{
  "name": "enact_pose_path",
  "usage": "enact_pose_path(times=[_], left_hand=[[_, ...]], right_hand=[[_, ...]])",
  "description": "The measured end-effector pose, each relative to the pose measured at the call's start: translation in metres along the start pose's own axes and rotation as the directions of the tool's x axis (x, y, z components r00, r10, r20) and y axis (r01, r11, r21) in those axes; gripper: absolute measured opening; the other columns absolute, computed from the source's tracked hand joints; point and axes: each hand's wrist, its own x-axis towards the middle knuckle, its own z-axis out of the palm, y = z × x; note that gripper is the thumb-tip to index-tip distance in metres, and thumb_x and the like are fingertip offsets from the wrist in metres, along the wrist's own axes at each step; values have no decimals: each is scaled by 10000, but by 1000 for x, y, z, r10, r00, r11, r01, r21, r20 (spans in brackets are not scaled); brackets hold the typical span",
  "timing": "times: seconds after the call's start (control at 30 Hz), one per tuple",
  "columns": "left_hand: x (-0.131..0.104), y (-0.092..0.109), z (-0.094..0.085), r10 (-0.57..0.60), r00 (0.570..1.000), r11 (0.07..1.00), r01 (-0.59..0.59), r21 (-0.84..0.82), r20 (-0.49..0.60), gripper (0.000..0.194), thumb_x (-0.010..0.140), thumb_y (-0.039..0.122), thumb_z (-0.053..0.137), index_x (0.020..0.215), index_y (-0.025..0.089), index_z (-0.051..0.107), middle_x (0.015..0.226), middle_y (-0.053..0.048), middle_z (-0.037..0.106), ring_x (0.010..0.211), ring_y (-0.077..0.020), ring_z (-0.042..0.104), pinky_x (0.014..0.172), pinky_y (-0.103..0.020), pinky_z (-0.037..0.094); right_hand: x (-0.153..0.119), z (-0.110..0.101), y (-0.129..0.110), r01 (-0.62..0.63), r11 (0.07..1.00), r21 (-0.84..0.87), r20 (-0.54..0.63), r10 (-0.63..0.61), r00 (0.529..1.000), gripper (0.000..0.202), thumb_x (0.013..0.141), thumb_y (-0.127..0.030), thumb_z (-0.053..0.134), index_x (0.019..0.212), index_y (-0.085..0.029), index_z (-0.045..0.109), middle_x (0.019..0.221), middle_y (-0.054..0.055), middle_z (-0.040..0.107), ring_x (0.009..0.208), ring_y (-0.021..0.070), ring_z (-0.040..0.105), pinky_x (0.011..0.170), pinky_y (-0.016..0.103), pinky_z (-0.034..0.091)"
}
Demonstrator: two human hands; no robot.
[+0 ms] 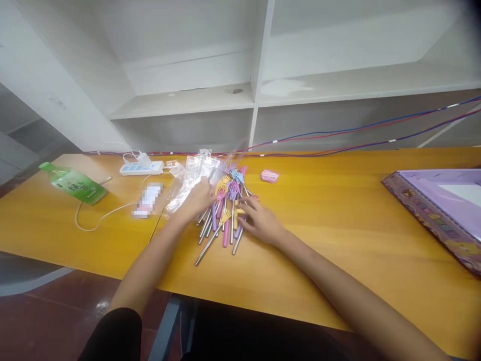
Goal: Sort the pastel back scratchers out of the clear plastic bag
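Here, the hand-topped sticks (232,220) lie heaped on the counter (319,240), presumably central for easy reach; the right hand (261,218) curves over their edge, grip loosely parted; the left hand (197,198) is beside the clear bags (195,173), its grip impossible to tell.

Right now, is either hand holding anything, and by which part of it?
It can't be told: the left hand overlaps the clear bags, and the right hand curls near a yellow handle; neither shows a definite grip.
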Motion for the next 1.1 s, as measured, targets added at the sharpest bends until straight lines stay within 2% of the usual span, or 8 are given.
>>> enact_pose_path(times=[0.1, 0.23, 0.43, 0.5, 0.6, 0.77, 0.97, 1.1], left_hand=[[3, -22, -6, -150, 984, 971, 127, -204, -100, 263, 832, 189, 682, 1024, 210, 502, 1014, -91, 699, 930, -256, 684, 799, -330, 499], [4, -46, -9, -298, 935, 936, 247, -253, -191, 235, 807, 138, 622, 991, 211, 497, 976, -47, 647, 902, -229, 639, 795, -324, 479], [-1, -73, -10, -390, 882, 878, 269, -397, -266, 231, 817, 159, 603, 1017, 211, 500, 949, -23, 623, 839, -200, 608, 747, -312, 469], [-2, -79, -10, -427, 862, 859, 292, -420, -275, 223, 829, 167, 602, 1021, 211, 498, 942, -24, 618, 821, -196, 600, 741, -317, 471], [-1, -86, -7, -447, 856, 847, 311, -431, -260, 233, 850, 180, 593, 1061, 209, 499, 985, -38, 634, 846, -200, 620, 761, -320, 487], [2, -89, 7, -461, 865, 836, 347, -426, -199, 244, 820, 197, 649, 1019, 204, 507, 975, -69, 657, 869, -240, 647, 781, -347, 500], [2, -91, 10, -458, 871, 831, 349, -434, -176, 145, 885, 229, 603, 979, 217, 493, 1004, -74, 664, 915, -241, 649, 799, -332, 488], [2, -89, 9, -446, 879, 831, 337, -442, -167, 252, 964, 435, 603, 924, 226, 467, 952, -65, 662, 892, -234, 650, 796, -325, 473]], right_hand=[[4, 1, 5, 25, 999, -21, -40, -26, 999, 277, 1012, -267, 548, 1264, -225, 654, 1334, 119, 636, 996, 231, 671, 754, 347, 546], [29, 2, -2, 213, 972, -102, 33, -211, 977, 363, 995, -105, 455, 1271, -204, 667, 1269, 117, 682, 1065, 249, 634, 848, 372, 494], [85, 12, -27, 439, 888, -134, 128, -424, 897, 450, 919, -49, 526, 1322, -176, 681, 1401, 141, 653, 1296, 295, 522, 1080, 451, 366], [100, 18, -29, 436, 891, -122, 144, -419, 896, 404, 920, -47, 523, 1259, -170, 708, 1344, 131, 680, 1261, 275, 542, 1082, 420, 369], [117, 28, -27, 336, 928, -160, 118, -320, 940, 307, 946, -68, 510, 1129, -159, 739, 1191, 132, 711, 1152, 270, 569, 1049, 398, 395], [130, 39, -15, 205, 956, -212, 29, -203, 979, 300, 951, -97, 503, 1131, -107, 744, 1176, 191, 676, 1149, 320, 523, 1048, 452, 398], [151, 42, -9, 333, 935, -121, 82, -325, 942, 512, 915, -88, 540, 1395, -200, 680, 1392, 123, 658, 1307, 299, 490, 1136, 457, 344], [166, 45, -17, 376, 915, -146, 192, -346, 918, 476, 918, -90, 551, 1367, -168, 690, 1400, 136, 653, 1272, 280, 537, 1118, 423, 363]])
